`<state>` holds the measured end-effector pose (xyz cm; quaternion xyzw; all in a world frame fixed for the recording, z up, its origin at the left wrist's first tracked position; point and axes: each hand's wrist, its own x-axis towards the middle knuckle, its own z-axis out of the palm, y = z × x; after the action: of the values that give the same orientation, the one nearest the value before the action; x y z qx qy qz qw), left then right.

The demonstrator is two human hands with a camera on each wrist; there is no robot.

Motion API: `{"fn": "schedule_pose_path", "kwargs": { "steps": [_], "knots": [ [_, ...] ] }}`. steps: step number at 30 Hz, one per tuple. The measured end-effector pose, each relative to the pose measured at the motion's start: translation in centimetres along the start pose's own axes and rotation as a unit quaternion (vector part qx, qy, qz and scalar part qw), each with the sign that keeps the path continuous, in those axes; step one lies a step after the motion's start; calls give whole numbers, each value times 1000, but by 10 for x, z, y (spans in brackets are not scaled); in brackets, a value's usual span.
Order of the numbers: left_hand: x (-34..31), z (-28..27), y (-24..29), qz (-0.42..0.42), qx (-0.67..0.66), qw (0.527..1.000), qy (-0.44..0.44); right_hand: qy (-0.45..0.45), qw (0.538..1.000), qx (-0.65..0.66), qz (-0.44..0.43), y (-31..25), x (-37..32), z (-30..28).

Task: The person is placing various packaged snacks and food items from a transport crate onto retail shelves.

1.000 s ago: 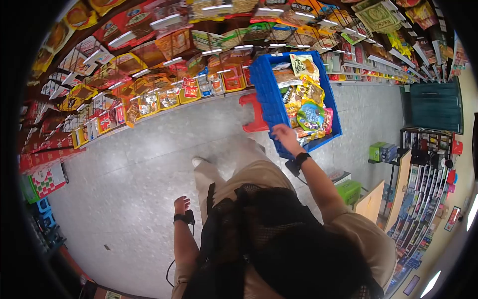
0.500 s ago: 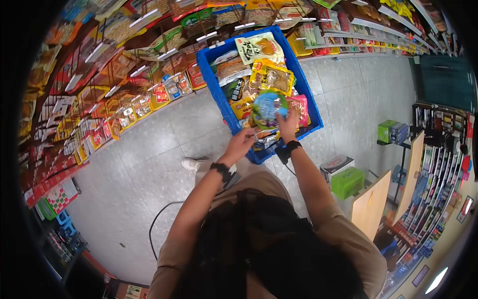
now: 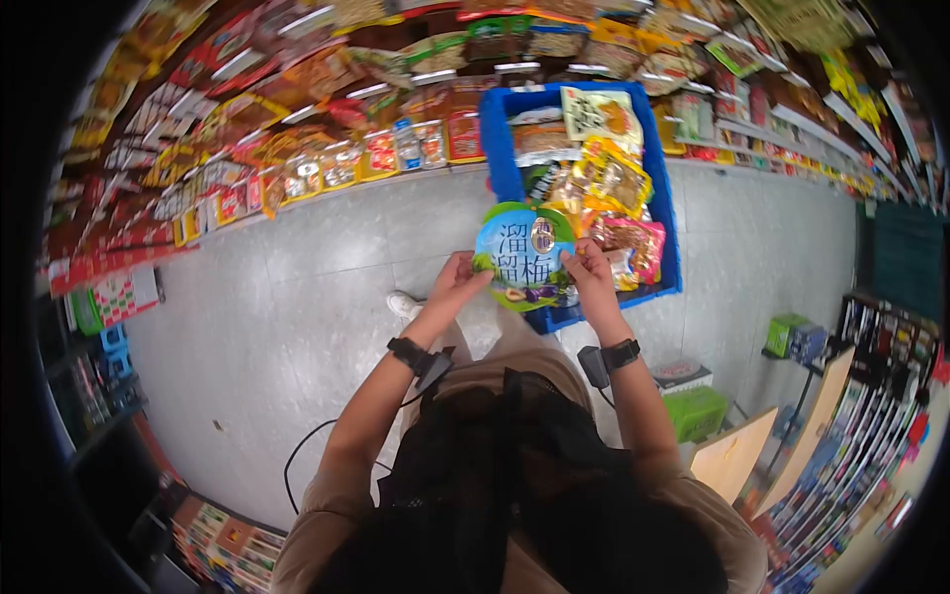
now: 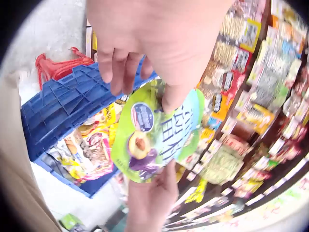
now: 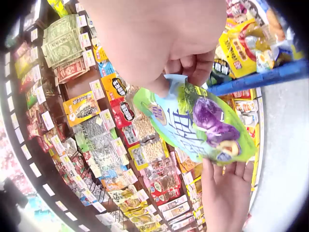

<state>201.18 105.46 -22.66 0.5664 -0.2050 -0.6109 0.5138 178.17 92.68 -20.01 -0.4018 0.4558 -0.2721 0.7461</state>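
Observation:
A round-topped blue and green snack bag [image 3: 520, 252] with plum pictures is held up between both hands, its front toward the head camera. My left hand [image 3: 457, 284] pinches its left edge with thumb and fingers; my right hand [image 3: 594, 282] pinches the right edge. In the left wrist view the left hand [image 4: 152, 43] has its thumb on the face of the bag [image 4: 145, 140]. The right wrist view has the right hand [image 5: 159, 43] gripping the bag [image 5: 193, 125] at one edge. Behind the bag stands a blue crate [image 3: 673, 233] holding several snack packs.
Shelves of hanging snack packs [image 3: 327, 74] curve along the far side. A red stool [image 4: 58, 67] is beside the crate in the left wrist view. Green boxes [image 3: 695, 413] and wooden boards [image 3: 734, 455] stand at the right. A cable [image 3: 297, 445] lies on the floor at the left.
The left hand rose from beside the body to the bag. The right hand took hold of the bag, which moved up out of the crate toward the body and now faces the camera between both hands.

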Motion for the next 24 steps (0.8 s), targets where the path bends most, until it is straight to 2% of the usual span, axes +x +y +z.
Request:
{"fn": "schedule_pose_path", "kwargs": {
  "steps": [2,3,4,5,8,11,14,19,21,24],
  "knots": [
    [-36,-33,37,-59,-145,988,-18,-36,999,8,37,-18,5,58],
    [-55,-47,51,-48,-189,981,-22,-53,997,11,52,-19,10,86],
    [-70,-67,54,-21,-156,988,3,-72,995,13,63,-21,15,117],
    [-87,-84,58,4,-154,987,34,-136,990,13,24,-21,20,152],
    [-138,-135,82,57,-187,974,111,-227,972,-60,0,-13,18,253],
    [-195,-202,103,79,-187,966,157,-247,964,-95,27,-12,-6,363],
    [-261,-267,115,103,-172,957,211,-353,918,-175,37,6,-22,448],
    [-354,-351,117,151,-156,922,319,-500,839,-215,6,38,-67,574],
    [-381,-378,106,155,-172,901,367,-549,807,-216,14,47,-88,611],
    [-411,-410,96,210,-193,847,449,-579,737,-347,-25,61,-93,642]
  ]
}}
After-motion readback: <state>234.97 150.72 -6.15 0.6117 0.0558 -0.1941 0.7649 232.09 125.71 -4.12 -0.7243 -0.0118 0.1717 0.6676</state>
